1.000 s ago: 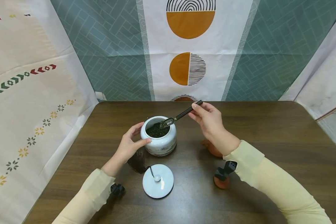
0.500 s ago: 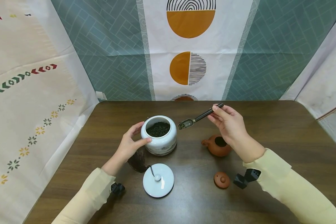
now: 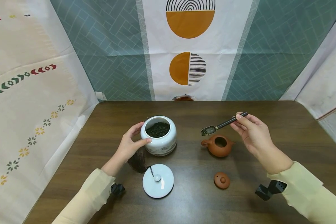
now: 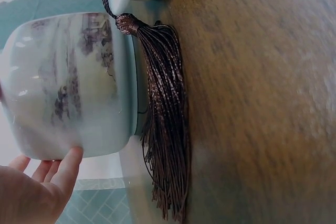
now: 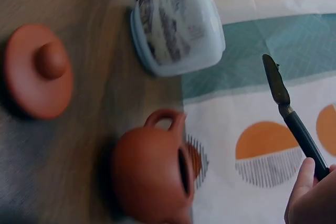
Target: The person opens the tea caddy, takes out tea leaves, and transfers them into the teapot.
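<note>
My right hand pinches the dark handle of a tea scoop, which carries some tea leaves in its metal bowl. The scoop hangs above and just behind a brown clay teapot, whose top opening is uncovered. In the right wrist view the scoop tilts across the backdrop, with the thumb on its handle. On the left, my left hand grips the side of a white porcelain jar holding dark tea leaves. The left wrist view has fingers against the jar's painted wall.
In front of the jar lies its white lid with a dark brown tassel. A small clay teapot lid sits in front of the teapot. Patterned cloth hangs behind the wooden table.
My right hand has moved right with the scoop, from over the jar's mouth to above the teapot, uncovering teapot and its lid. The left hand stays on the jar.
</note>
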Available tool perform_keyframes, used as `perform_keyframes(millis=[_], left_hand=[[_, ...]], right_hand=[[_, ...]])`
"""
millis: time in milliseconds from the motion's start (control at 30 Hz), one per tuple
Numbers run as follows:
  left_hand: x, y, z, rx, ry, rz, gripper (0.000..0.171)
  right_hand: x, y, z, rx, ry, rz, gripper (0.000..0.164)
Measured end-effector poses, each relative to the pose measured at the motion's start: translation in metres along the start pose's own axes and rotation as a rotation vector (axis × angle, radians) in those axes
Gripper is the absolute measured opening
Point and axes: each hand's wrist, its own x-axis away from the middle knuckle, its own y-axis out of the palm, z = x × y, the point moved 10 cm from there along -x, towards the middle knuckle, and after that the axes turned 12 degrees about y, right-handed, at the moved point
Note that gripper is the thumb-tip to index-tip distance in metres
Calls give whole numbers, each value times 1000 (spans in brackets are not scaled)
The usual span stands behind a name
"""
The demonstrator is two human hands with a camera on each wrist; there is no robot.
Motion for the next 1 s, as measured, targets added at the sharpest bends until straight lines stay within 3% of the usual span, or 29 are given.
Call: perform_keyframes(millis=[300,667,833,1000], left_hand=[[2,-1,0,12,0,5,68],[2,-1,0,17,-8,2,69],[2,-1,0,17,1,-1,69],[1,-1,1,8,2,-4,69]], right_hand=[[5,-35,-4,16,-44,28,12],[6,-62,-19,152,-266,149,11],[17,-51,-28,352,-425,211,11],[33,-27,-34,785,-594,326,18]])
